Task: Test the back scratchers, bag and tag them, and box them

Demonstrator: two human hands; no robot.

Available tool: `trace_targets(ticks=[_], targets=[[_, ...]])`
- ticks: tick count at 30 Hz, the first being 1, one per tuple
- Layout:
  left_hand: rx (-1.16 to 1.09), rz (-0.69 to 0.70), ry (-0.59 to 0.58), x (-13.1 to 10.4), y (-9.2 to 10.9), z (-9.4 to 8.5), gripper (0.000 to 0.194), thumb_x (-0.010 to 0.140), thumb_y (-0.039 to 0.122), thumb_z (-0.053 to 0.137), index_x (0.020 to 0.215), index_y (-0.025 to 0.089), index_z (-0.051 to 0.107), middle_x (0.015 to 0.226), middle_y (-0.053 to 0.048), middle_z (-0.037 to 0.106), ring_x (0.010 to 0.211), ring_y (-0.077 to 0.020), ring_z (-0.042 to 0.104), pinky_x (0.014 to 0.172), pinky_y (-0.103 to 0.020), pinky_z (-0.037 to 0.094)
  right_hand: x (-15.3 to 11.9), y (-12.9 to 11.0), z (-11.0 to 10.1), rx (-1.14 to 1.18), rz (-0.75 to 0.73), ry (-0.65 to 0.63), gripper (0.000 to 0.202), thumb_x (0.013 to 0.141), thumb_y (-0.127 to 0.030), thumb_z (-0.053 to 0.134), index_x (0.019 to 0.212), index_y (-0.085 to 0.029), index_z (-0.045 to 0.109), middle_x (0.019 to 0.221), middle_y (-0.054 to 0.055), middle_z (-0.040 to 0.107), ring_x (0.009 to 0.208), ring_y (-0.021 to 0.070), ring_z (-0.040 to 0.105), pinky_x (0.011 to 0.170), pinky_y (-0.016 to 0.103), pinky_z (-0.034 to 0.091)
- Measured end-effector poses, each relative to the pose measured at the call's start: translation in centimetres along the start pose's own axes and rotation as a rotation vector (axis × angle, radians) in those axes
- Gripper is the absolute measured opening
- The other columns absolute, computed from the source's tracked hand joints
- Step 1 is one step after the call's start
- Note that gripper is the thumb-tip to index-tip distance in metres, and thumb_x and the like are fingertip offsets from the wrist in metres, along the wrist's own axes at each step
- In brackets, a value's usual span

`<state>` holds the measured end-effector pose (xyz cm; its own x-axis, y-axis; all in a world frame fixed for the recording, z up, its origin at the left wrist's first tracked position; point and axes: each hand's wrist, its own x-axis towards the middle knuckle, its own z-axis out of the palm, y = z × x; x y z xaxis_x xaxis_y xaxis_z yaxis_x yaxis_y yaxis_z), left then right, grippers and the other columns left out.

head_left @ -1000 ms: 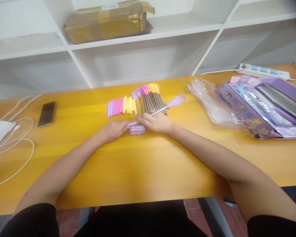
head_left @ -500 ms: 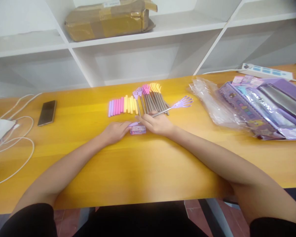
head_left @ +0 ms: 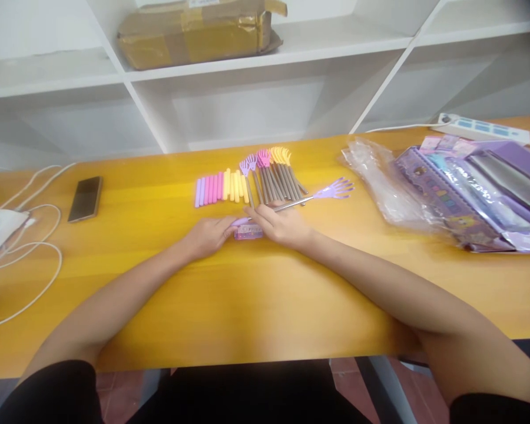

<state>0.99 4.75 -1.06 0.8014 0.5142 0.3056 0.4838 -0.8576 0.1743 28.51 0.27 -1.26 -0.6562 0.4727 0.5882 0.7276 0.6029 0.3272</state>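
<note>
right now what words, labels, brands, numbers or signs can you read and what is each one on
None can be read with certainty.
White label on the cardboard carton: blurred, cut off by the frame.
Purple box, front: lettering too blurred.
Clear packet in that box: pale marks, unreadable.
Small printed purple block: print too small.

On the table (head_left: 247, 306), left to right, lie the phone (head_left: 85, 199), tubes (head_left: 214, 188), scratchers (head_left: 279, 178) and box (head_left: 444, 202).

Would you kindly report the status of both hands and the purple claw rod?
Left hand gripping purple handle; right hand holding metal rod. Purple claw pointing rightward. Small printed packet close by.
</note>
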Motion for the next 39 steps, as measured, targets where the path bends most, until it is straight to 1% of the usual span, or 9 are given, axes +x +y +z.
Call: trace_targets(ticks=[6, 16, 20, 22, 24, 26, 29, 34, 39], targets=[[0.007, 0.042, 0.025, 0.1, -0.1, 0.1, 0.054, 0.116, 0.047, 0.026, 0.129, 0.016, 0.069, 0.097, -0.011, 0.082, 0.084, -0.0228, 0.079, 0.073, -0.033, 0.057, 0.0, -0.2, 0.4, 0.025, 0.002, -0.031, 0.045, 0.108, -0.011, 0.041, 0.149, -0.015, 0.061, 0.092, 0.008, 0.069, 0.076, 0.0183, 0.059, 0.068, 0.033, 0.044], [-0.032, 0.007, -0.021, 0.1, -0.3, 0.0, 0.053, 0.116, 0.048, 0.029, 0.136, 0.019, 0.068, 0.107, -0.012, 0.083, 0.092, -0.0238, 0.080, 0.078, -0.034, 0.059, 0.0, -0.5, 0.5, 0.088, 0.002, -0.063, 0.052, 0.107, -0.010, 0.042, 0.156, -0.017, 0.058, 0.099, 0.010, 0.071, 0.080, 0.0199, 0.063, 0.072, 0.034, 0.050], [-0.063, -0.045, -0.041, 0.4, -0.6, -0.3, 0.055, 0.115, 0.051, 0.029, 0.138, 0.019, 0.068, 0.110, -0.012, 0.083, 0.094, -0.0251, 0.079, 0.082, -0.036, 0.060, 0.0, 0.0, 0.8, 0.150, 0.058, -0.070, 0.062, 0.104, -0.009, 0.044, 0.163, -0.028, 0.051, 0.126, 0.014, 0.070, 0.093, 0.0198, 0.068, 0.073, 0.030, 0.054], [-0.086, -0.101, -0.033, 0.6, -1.1, -0.5, 0.058, 0.114, 0.053, 0.028, 0.136, 0.018, 0.069, 0.111, -0.012, 0.082, 0.094, -0.0254, 0.079, 0.084, -0.036, 0.059, -0.2, 0.6, 0.9, 0.169, 0.134, 0.004, 0.062, 0.102, -0.009, 0.046, 0.160, -0.030, 0.053, 0.142, 0.016, 0.062, 0.096, 0.0184, 0.068, 0.072, 0.029, 0.054], [-0.112, -0.175, -0.002, 0.8, -1.6, -0.8, 0.059, 0.114, 0.055, 0.027, 0.134, 0.018, 0.069, 0.110, -0.011, 0.081, 0.094, -0.0248, 0.078, 0.084, -0.035, 0.058, -0.5, 1.3, 1.0, 0.239, 0.211, 0.132, 0.053, 0.101, -0.012, 0.050, 0.151, -0.026, 0.059, 0.142, 0.017, 0.061, 0.095, 0.0178, 0.068, 0.075, 0.030, 0.055], [-0.135, -0.249, 0.041, 0.9, -2.1, -1.2, 0.060, 0.114, 0.056, 0.026, 0.132, 0.019, 0.070, 0.107, -0.009, 0.081, 0.091, -0.0235, 0.076, 0.081, -0.033, 0.057, -0.8, 2.2, 1.2, 0.358, 0.291, 0.245, 0.034, 0.101, -0.019, 0.054, 0.133, -0.020, 0.065, 0.127, 0.016, 0.065, 0.089, 0.0182, 0.066, 0.076, 0.033, 0.056], [-0.158, -0.309, 0.079, 0.9, -2.6, -1.7, 0.061, 0.114, 0.058, 0.026, 0.130, 0.019, 0.070, 0.098, -0.007, 0.079, 0.082, -0.0217, 0.074, 0.076, -0.031, 0.055, -0.9, 3.3, 1.5, 0.617, 0.521, 0.323, 0.018, 0.104, -0.034, 0.054, 0.113, -0.020, 0.059, 0.094, 0.006, 0.062, 0.071, 0.0155, 0.057, 0.066, 0.031, 0.050], [-0.130, -0.275, 0.039, 1.0, -2.3, -1.5, 0.055, 0.114, 0.055, 0.031, 0.134, 0.021, 0.070, 0.102, -0.007, 0.080, 0.086, -0.0224, 0.075, 0.077, -0.031, 0.054, -0.3, 4.5, 2.9, 1.097, 0.881, 0.479, 0.049, 0.101, -0.074, 0.051, 0.091, -0.027, 0.041, 0.066, -0.008, 0.036, 0.051, 0.0111, 0.034, 0.048, 0.025, 0.031], [-0.104, -0.274, 0.087, 1.2, -2.1, -1.1, 0.047, 0.113, 0.050, 0.041, 0.133, 0.021, 0.072, 0.114, -0.009, 0.081, 0.099, -0.0245, 0.075, 0.084, -0.034, 0.054, -0.1, 5.7, 3.4, 1.175, 1.124, 0.626, 0.064, 0.093, -0.087, 0.051, 0.079, -0.029, 0.029, 0.065, -0.009, 0.024, 0.049, 0.0098, 0.023, 0.044, 0.024, 0.023]])
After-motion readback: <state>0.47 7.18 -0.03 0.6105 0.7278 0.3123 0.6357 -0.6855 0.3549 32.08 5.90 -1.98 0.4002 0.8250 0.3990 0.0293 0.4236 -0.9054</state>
